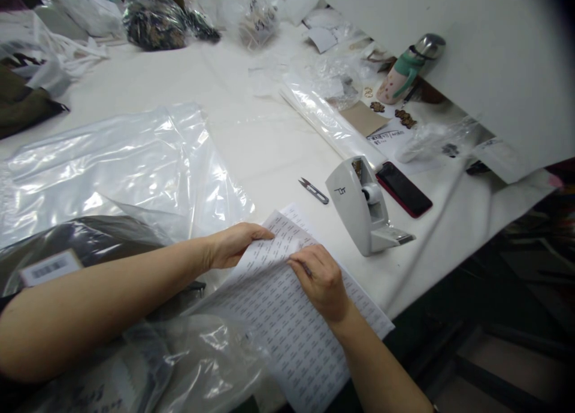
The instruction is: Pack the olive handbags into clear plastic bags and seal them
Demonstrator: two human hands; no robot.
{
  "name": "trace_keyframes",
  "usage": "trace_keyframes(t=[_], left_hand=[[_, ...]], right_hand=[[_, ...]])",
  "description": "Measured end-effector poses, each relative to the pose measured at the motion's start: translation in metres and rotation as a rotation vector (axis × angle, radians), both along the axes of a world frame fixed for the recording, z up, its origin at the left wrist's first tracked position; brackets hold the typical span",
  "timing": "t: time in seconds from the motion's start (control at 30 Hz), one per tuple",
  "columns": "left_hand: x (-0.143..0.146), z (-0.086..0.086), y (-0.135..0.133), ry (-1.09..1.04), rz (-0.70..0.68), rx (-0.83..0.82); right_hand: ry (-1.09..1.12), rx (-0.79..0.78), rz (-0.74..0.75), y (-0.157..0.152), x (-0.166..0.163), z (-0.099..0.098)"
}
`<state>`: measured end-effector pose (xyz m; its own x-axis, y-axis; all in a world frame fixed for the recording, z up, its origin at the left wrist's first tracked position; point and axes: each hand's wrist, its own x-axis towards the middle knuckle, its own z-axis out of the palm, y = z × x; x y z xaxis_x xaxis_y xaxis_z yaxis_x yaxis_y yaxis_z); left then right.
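A white sheet of small printed labels (291, 323) lies on the white table (251, 143) in front of me. My left hand (231, 244) grips the sheet's upper left edge, fingers curled over the paper. On the sheet's upper middle rests my right hand (320, 279), fingers pinched together on the paper as if picking at one label. Whether a peeled label is between the fingertips is too small to tell. A dark garment in a clear bag with a barcode sticker (49, 268) lies under my left forearm.
A grey tape dispenser (363, 206) stands just right of the sheet, with thread snips (313, 190) and a dark phone (403, 188) near it. Clear plastic bags (121, 161) cover the left. A flask (408, 69), papers and filled bags lie farther back. The table edge runs along the right.
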<state>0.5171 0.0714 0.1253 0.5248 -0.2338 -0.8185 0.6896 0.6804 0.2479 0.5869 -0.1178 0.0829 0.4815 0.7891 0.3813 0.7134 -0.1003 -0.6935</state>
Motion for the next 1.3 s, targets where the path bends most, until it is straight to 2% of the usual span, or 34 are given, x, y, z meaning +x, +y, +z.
trace_keyframes(t=[0.2,0.4,0.77,1.1,1.3], left_hand=[[0.002,0.001,-0.001,-0.101,-0.054,0.142],[0.002,0.001,0.0,-0.14,-0.078,0.15],[0.004,-0.006,0.005,-0.207,-0.152,0.192],[0.006,-0.007,0.021,-0.297,-0.412,0.369],[0.008,-0.008,0.028,-0.423,-0.572,0.474]], right_hand=[[-0.042,-0.12,0.034,0.004,0.003,0.007],[-0.25,-0.248,0.069,0.01,0.003,0.006],[-0.223,-0.157,0.027,0.008,0.0,-0.008],[-0.181,-0.096,0.013,0.009,-0.001,-0.013],[-0.16,-0.067,0.009,0.009,0.0,-0.018]])
